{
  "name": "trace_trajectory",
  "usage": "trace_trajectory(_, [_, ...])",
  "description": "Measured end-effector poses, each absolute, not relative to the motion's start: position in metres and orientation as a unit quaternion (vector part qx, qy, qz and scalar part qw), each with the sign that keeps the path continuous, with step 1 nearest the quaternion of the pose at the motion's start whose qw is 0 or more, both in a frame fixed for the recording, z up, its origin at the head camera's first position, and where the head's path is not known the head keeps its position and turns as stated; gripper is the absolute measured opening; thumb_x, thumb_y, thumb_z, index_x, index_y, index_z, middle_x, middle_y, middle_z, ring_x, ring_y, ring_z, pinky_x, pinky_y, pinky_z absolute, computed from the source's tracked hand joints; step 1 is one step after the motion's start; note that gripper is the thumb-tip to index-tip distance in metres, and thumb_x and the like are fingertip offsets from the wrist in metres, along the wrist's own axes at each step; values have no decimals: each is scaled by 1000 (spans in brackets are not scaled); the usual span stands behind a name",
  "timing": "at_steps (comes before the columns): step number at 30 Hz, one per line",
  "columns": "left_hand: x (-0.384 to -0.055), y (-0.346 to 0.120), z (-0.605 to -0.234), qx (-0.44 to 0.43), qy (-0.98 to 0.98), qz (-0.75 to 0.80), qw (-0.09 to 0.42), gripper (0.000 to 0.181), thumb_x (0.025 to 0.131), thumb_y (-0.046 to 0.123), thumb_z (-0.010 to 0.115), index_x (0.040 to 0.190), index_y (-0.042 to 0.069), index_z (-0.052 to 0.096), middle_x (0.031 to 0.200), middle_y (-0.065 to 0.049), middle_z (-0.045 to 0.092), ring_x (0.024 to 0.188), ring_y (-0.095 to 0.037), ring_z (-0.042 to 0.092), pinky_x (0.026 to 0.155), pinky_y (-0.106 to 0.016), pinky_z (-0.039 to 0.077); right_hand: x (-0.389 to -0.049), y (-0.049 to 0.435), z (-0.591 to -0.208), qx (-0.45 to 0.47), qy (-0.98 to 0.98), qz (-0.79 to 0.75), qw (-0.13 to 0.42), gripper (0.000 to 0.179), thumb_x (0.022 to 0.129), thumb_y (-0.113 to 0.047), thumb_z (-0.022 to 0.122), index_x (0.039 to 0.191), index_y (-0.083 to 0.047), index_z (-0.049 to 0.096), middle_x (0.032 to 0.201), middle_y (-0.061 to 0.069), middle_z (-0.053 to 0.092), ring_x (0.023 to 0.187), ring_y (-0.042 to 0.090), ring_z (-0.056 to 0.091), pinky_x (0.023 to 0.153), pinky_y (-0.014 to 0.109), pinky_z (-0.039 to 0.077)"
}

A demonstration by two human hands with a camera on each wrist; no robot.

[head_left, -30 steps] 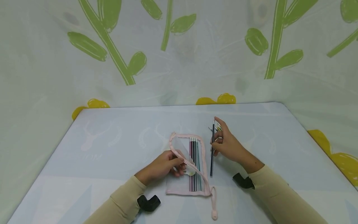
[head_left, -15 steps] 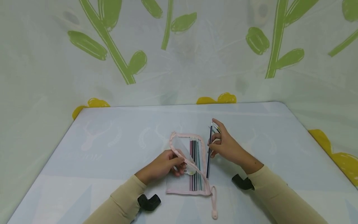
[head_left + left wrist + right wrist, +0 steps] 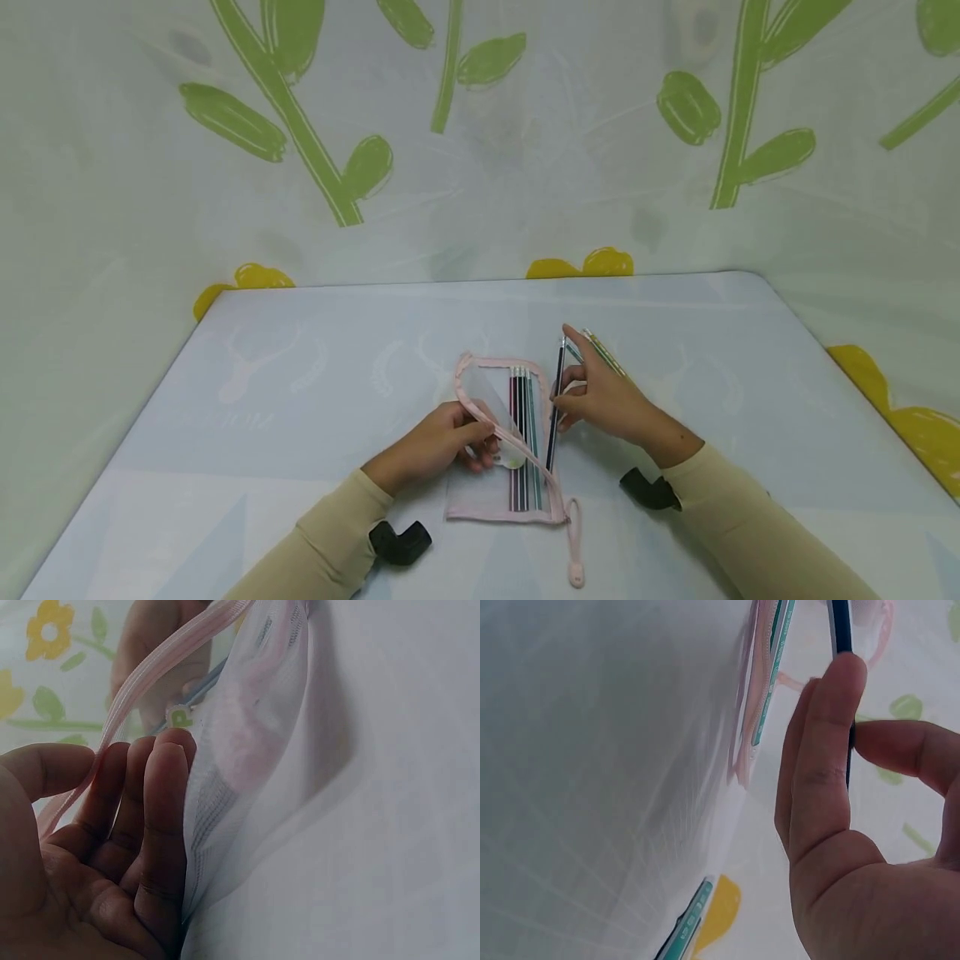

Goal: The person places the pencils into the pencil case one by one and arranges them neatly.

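White wall cover [image 3: 487,192] printed with green leafy stems and yellow flower shapes stands behind a pale, faintly patterned tabletop [image 3: 675,321]. Slim dark pencil [image 3: 552,442]: held just off the pouch's right side, steeply slanted in the head view, its lower end overlapping the pink border there; cannot tell whether that end is inside the pouch opening. Right hand [image 3: 600,396]: grip closed on this pencil, thumb on 1 side and bent fingers on the other, forefinger stretched to its upper end.

Flat translucent mesh pouch with pink fabric trim [image 3: 472,500]: lies on the tabletop, mouth parted, a pink zip edge [image 3: 517,446] running diagonally across it. Left hand [image 3: 453,437]: thumb and forefinger pinch that edge with no gap beyond its thickness; other fingers loosely bent. Left wrist view: small pale tag with a green letter P [image 3: 180,718] just above the fingertips.

Within the pouch, a row of maroon, black and teal pencils [image 3: 519,400] lies side by side along the right border. Pink strap-like zip pull [image 3: 575,550] extends from the near right corner. Beyond the right hand: yellow-green patterned pencils [image 3: 604,354] and a teal pencil [image 3: 684,922]. Outermost: beige sleeves [image 3: 322,533], 1 black bracket [image 3: 401,546] near the left cuff.
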State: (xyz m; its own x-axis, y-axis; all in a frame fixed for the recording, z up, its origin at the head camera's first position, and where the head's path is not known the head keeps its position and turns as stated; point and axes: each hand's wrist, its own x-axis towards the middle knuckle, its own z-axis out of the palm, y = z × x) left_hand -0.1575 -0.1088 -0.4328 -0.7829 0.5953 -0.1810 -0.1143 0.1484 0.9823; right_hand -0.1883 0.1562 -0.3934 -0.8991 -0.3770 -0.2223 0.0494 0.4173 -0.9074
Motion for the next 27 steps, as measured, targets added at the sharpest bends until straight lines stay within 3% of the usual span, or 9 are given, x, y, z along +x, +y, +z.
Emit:
trace_trajectory(14, [-157,-109,-431,170,705,628,283,25,103,16,50,106,-6,61,86,-1,66,74,-10,67,66,-25,58,-188,154,-395,-116,803,-534,238,106,90,-1,69,161,-24,-6,100,19,60,75,24,72,70,38,62])
trace_trajectory(27, [-158,-110,-429,174,701,630,284,26,103,16,51,106,-8,60,87,-3,66,75,-9,67,67,-25,58,-189,152,-397,-112,805,-539,219,104,90,-1,70,161,-26,-2,102,19,58,74,24,73,70,39,62])
